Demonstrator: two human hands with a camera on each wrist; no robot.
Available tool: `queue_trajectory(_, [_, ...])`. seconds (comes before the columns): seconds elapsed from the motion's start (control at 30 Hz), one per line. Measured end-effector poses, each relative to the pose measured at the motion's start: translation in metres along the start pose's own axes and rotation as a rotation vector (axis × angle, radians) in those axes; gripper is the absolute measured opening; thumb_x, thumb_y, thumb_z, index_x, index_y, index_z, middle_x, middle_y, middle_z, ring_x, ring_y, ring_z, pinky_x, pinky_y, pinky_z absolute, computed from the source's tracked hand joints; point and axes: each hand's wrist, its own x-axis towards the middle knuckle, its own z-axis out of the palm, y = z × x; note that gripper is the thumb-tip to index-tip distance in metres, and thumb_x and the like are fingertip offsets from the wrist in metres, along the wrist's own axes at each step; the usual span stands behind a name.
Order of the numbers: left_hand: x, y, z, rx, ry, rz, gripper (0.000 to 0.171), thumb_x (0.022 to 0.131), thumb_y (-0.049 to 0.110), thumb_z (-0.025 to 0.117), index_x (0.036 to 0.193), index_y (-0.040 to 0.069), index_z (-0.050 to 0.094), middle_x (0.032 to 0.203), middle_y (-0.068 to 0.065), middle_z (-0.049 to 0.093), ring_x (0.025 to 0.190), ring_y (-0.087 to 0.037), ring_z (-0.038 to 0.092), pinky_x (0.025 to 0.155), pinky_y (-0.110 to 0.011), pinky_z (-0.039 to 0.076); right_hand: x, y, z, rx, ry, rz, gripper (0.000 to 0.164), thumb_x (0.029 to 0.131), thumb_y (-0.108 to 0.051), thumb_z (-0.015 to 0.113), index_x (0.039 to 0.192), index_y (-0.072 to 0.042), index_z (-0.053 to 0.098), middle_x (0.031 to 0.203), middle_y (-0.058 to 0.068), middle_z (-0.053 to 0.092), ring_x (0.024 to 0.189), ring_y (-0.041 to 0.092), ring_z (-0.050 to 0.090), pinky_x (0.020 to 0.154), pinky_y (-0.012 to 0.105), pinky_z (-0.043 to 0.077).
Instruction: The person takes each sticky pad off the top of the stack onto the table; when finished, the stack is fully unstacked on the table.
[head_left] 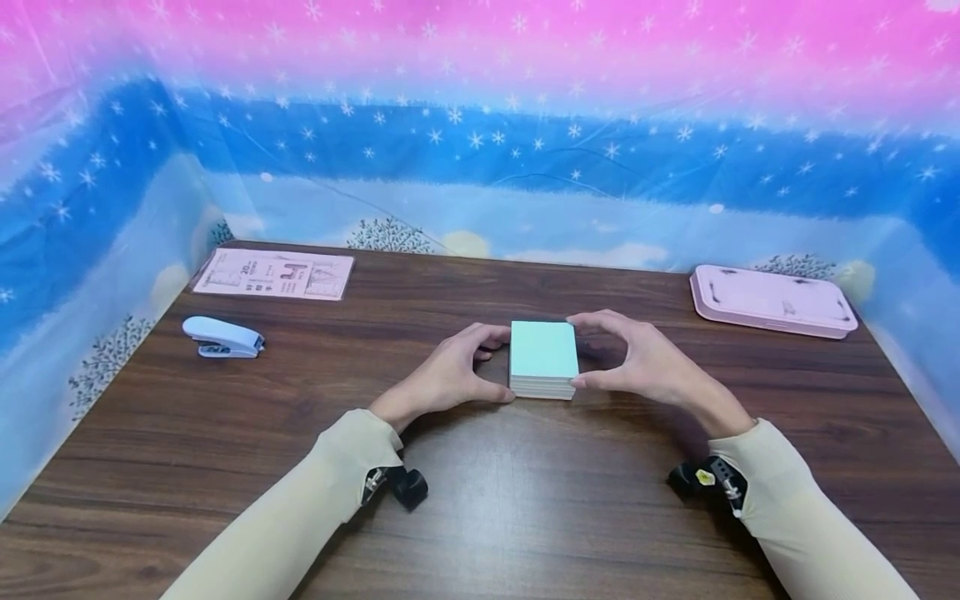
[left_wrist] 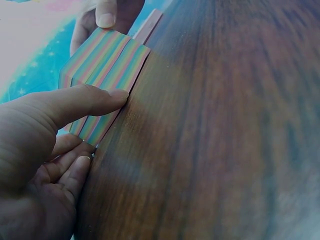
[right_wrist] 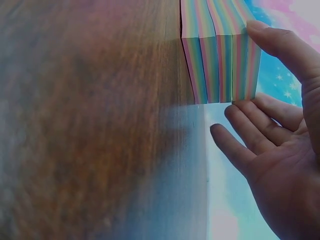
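A square stack of sticky-note pads (head_left: 543,350) with a pale green top sits on the wooden table between my hands. Its sides show pastel stripes and seams between several pads (right_wrist: 220,65). My left hand (head_left: 457,367) grips the left side, thumb at the near lower corner and fingers toward the far corner. On the right side, my right hand (head_left: 637,354) holds it with the thumb at the near corner and a finger at the far corner. In the left wrist view, the left thumb (left_wrist: 90,102) lies against the striped side. The stack's underside is hidden.
A white stapler (head_left: 222,337) lies at the left. Behind it is a flat pink printed packet (head_left: 273,275). A pink case (head_left: 772,300) lies at the back right. Patterned cloth (head_left: 465,142) rises along the back and sides of the brown table (head_left: 487,508).
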Motion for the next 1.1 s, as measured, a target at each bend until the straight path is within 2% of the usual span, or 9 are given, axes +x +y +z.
queue_trajectory(0.5, [-0.0006, 0.0006, -0.0003, -0.005, -0.006, -0.005, 0.085, 0.079, 0.016, 0.094, 0.153, 0.005, 0.053, 0.146, -0.011, 0.057, 0.129, -0.033, 0.06, 0.112, -0.04, 0.049, -0.001, -0.0004, 0.0, 0.03, 0.01, -0.004, 0.077, 0.085, -0.037, 0.092, 0.15, -0.019, 0.058, 0.146, 0.001, 0.06, 0.133, 0.026, 0.06, 0.11, 0.056, 0.049])
queue_trajectory(0.73, [-0.001, 0.0016, -0.0007, -0.012, -0.003, 0.002, 0.085, 0.079, 0.015, 0.094, 0.152, 0.005, 0.054, 0.146, -0.012, 0.057, 0.128, -0.033, 0.06, 0.111, -0.04, 0.049, -0.0019, -0.0031, -0.0014, 0.021, 0.016, 0.002, 0.078, 0.084, -0.04, 0.092, 0.151, -0.022, 0.058, 0.146, -0.003, 0.06, 0.134, 0.024, 0.058, 0.111, 0.056, 0.047])
queue_trajectory(1.1, [-0.0008, 0.0005, -0.0001, -0.007, -0.005, 0.007, 0.084, 0.079, 0.016, 0.094, 0.152, 0.005, 0.054, 0.146, -0.012, 0.057, 0.128, -0.032, 0.061, 0.111, -0.039, 0.05, -0.0017, -0.0035, -0.0011, 0.026, 0.03, -0.003, 0.081, 0.085, -0.039, 0.092, 0.153, -0.014, 0.056, 0.144, -0.002, 0.062, 0.132, 0.023, 0.059, 0.11, 0.056, 0.047])
